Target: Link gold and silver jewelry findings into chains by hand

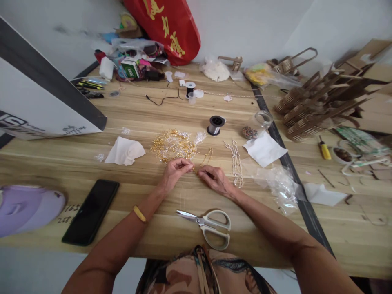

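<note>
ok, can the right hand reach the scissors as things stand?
Probably yes: scissors lie near the right hand, bare table between, though its fingers pinch a gold piece.

Wears a yellow band (139,213) on the wrist of the left hand (175,169); at the bottom edge, a brown, tan and black patterned garment (171,277) with pale straps (202,271).

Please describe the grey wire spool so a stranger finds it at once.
On the wooden table, look beyond the heap of gold beads, to its right. The grey spool stands beside a glass jar; the other spool farther back is black and white.
</note>
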{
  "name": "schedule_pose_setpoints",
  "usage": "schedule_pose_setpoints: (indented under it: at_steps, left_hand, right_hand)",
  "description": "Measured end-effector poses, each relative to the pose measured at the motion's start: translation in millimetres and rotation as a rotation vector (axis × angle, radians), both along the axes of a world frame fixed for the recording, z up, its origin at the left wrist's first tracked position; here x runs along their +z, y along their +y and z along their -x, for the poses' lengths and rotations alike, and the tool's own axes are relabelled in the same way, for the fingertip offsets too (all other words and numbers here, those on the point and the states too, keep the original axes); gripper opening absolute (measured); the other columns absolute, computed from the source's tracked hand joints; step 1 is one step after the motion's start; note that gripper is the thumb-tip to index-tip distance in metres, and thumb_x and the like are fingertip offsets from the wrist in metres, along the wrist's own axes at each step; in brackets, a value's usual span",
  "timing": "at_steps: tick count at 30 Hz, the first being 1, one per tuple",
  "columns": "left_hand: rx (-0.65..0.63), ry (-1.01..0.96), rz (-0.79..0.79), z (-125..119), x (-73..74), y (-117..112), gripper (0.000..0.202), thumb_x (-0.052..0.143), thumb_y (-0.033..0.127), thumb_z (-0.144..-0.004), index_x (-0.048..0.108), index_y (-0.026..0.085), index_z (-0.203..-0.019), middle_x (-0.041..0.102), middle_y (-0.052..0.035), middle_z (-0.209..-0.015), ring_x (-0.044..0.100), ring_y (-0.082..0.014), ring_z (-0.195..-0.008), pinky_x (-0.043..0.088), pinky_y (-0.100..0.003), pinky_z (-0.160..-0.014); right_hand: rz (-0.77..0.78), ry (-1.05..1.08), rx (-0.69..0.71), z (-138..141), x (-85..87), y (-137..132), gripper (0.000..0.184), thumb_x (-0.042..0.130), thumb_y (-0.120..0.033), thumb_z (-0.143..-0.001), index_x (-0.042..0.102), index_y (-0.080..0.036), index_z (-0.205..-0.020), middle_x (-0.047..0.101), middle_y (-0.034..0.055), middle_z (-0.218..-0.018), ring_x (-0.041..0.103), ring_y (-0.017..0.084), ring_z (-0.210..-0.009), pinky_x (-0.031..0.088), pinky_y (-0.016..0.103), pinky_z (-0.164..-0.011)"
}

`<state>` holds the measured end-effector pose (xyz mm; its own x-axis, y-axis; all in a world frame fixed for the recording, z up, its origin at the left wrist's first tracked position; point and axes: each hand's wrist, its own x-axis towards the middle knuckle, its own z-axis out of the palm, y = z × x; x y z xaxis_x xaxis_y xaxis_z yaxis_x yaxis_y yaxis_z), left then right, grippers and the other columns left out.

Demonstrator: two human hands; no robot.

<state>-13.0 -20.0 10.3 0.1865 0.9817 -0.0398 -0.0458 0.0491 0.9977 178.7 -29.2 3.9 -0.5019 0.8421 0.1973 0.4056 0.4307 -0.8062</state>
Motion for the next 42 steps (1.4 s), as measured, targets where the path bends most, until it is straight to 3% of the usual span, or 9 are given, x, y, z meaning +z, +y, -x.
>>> schedule_pose_setpoints:
  at_steps: [8, 12, 16, 20, 25, 42]
  left_hand:
    - [0.053, 0.089, -0.006, -4, -2.8, 0, 0.018, 0.066, 0.030, -0.070, 0.060, 0.013, -0.070, 0.067, -0.0038, -0.070, 0.061, -0.0127, -0.062, 0.050, -0.025, -0.062]
    - [0.032, 0.238, -0.128, -5, -7.5, -1, 0.014, 0.062, 0.026, -0.073, 0.056, 0.014, -0.068, 0.062, -0.0013, -0.062, 0.059, -0.0122, -0.058, 0.046, -0.023, -0.056]
    - [-0.009, 0.441, -0.303, -6, -10.9, -3, 0.006, 0.054, 0.019, -0.076, 0.054, 0.016, -0.070, 0.059, -0.0001, -0.063, 0.055, -0.0114, -0.058, 0.043, -0.023, -0.057]
    - [-0.002, 0.566, -0.410, -7, -10.0, -5, 0.008, 0.051, 0.014, -0.075, 0.052, 0.018, -0.068, 0.058, 0.0006, -0.063, 0.053, -0.0118, -0.059, 0.041, -0.024, -0.059]
    - [0.002, 0.615, -0.431, -8, -7.3, -6, 0.010, 0.051, 0.017, -0.078, 0.050, 0.019, -0.068, 0.057, 0.0004, -0.063, 0.052, -0.0125, -0.059, 0.040, -0.025, -0.060]
    - [-0.014, 0.633, -0.455, -6, -9.4, -8, 0.009, 0.050, 0.019, -0.080, 0.051, 0.019, -0.070, 0.058, -0.0002, -0.064, 0.053, -0.0126, -0.060, 0.041, -0.025, -0.061]
  right_hand:
    - [-0.057, 0.041, 0.029, -1, 1.6, -1, 0.021, 0.047, -0.031, -0.091, 0.062, -0.017, -0.088, 0.057, 0.0040, -0.077, 0.050, 0.013, -0.065, 0.040, 0.025, -0.059]
    - [-0.091, 0.130, 0.073, 0, 7.7, -2, 0.020, 0.047, -0.032, -0.091, 0.061, -0.018, -0.091, 0.055, 0.0098, -0.099, 0.055, 0.017, -0.085, 0.047, 0.029, -0.069]
    - [-0.080, 0.195, 0.164, 2, 11.8, -4, 0.017, 0.044, -0.029, -0.093, 0.058, -0.019, -0.092, 0.056, 0.0115, -0.107, 0.055, 0.019, -0.097, 0.047, 0.035, -0.082]
    - [-0.024, 0.236, 0.205, 4, 12.1, -6, 0.020, 0.043, -0.034, -0.093, 0.056, -0.019, -0.090, 0.059, 0.0107, -0.102, 0.057, 0.019, -0.094, 0.047, 0.035, -0.083]
    - [0.046, 0.273, 0.157, 5, 12.2, -6, 0.023, 0.043, -0.036, -0.093, 0.055, -0.018, -0.085, 0.060, 0.0088, -0.094, 0.057, 0.018, -0.090, 0.046, 0.033, -0.082]
    - [0.129, 0.272, 0.141, 6, 13.8, -10, 0.028, 0.044, -0.040, -0.092, 0.057, -0.017, -0.084, 0.060, 0.0080, -0.089, 0.056, 0.017, -0.084, 0.045, 0.031, -0.078]
